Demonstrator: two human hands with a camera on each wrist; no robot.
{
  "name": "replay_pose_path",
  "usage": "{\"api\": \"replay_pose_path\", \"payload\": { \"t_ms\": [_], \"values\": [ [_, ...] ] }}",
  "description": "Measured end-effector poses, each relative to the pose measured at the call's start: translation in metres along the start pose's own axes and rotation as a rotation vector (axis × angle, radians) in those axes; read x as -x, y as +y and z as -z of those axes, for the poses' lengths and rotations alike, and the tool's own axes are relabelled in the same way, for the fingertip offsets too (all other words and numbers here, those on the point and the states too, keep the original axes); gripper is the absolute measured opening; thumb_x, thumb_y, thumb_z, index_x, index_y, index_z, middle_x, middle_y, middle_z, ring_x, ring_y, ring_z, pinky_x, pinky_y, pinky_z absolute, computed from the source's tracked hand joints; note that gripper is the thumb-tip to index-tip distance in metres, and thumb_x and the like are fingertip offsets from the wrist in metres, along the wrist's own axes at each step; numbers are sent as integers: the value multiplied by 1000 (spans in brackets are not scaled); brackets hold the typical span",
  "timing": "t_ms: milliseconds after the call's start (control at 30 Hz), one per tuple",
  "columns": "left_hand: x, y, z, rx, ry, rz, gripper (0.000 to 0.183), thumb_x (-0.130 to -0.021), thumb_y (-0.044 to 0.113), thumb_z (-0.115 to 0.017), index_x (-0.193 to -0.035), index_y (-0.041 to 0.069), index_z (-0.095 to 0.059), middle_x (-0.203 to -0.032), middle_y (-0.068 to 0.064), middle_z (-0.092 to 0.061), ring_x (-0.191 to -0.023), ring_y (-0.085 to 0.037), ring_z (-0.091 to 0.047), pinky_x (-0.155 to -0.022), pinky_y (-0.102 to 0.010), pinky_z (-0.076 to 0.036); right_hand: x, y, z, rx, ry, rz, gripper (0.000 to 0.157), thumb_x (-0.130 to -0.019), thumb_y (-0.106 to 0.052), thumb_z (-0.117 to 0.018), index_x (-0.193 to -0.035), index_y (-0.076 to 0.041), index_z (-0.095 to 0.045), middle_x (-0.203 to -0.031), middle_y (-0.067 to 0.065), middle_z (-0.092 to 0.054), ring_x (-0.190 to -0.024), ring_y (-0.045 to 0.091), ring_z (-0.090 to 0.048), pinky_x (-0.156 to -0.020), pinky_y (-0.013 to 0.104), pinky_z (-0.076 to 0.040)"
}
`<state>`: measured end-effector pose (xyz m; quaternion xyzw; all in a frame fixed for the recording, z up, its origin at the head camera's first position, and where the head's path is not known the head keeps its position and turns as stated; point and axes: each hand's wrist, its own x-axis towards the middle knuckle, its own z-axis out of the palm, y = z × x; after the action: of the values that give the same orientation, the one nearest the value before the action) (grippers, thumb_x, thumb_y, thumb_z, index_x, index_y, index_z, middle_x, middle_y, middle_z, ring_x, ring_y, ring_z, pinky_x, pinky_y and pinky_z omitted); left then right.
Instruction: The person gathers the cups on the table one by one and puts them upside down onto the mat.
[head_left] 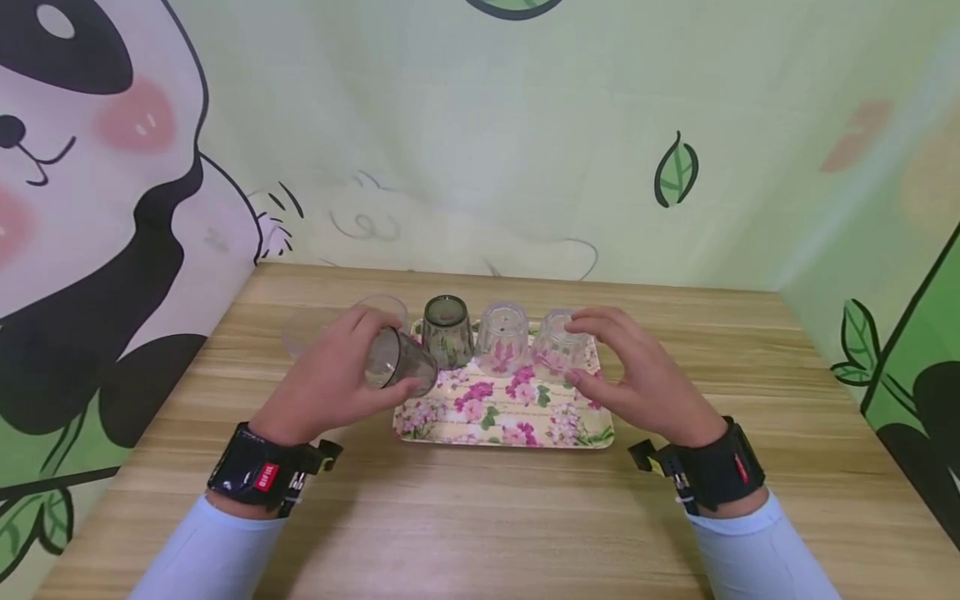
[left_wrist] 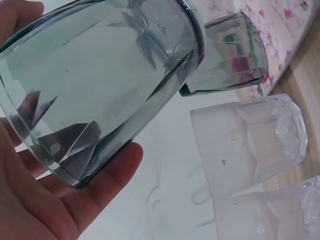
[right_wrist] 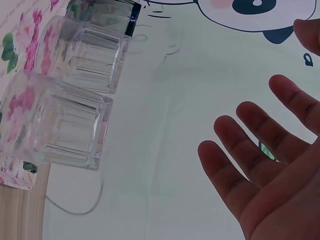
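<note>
A grey tinted glass (head_left: pixel 411 368) is tilted on its side in my left hand (head_left: pixel 330 379), held between thumb and fingers over the tray's left side. The left wrist view shows this see-through glass (left_wrist: pixel 105 75) close up, fingers behind it. On the flowered tray (head_left: pixel 442 435), another grey glass (head_left: pixel 447 340) stands upside down. Beside it two clear glasses, a middle one (head_left: pixel 502 340) and a right one (head_left: pixel 557 343), are upside down too. My right hand (head_left: pixel 648 387) is beside the right one, its fingers spread and apart from the glass in the right wrist view.
Two clear glasses, one nearer the tray (left_wrist: pixel 255 145) and one farther left (left_wrist: pixel 275 212), stand upright on the wooden table (head_left: pixel 480 517), partly behind my left hand in the head view. A printed wall cloth (head_left: pixel 480 167) rises behind the table.
</note>
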<state>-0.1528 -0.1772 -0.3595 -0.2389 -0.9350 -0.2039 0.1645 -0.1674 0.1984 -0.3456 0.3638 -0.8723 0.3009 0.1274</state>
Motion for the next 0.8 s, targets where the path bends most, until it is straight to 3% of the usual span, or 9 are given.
{"api": "replay_pose_path", "payload": {
  "t_ms": [233, 633, 800],
  "values": [
    [-3, 5, -1, 35, 46, -47, 72, -76, 49, -80, -127, 6, -54, -128, -14, -62, -120, -28, -57, -103, -53, -55, -1, 0, -1, 12, 12, 21, 53, -86, -15, -77, -134, -8, -56, -137, 21, -58, -129, 33, -54, -105, 62, -52],
    [-8, 17, 0, 81, 100, -118, 72, -75, 46, -81, -127, 5, -53, -119, -14, -63, -110, -27, -57, -96, -51, -56, 1, -1, -1, -4, -8, -2, 50, -90, -17, -75, -136, -9, -56, -139, 21, -58, -131, 34, -52, -107, 64, -50],
    [-12, 22, -3, 101, 111, -131, 75, -73, 46, -82, -127, 4, -52, -118, -14, -61, -106, -27, -55, -91, -49, -55, 1, -2, 0, 6, -17, -10, 58, -85, -21, -80, -136, -10, -56, -140, 19, -58, -132, 31, -53, -107, 61, -52]
  ]
}}
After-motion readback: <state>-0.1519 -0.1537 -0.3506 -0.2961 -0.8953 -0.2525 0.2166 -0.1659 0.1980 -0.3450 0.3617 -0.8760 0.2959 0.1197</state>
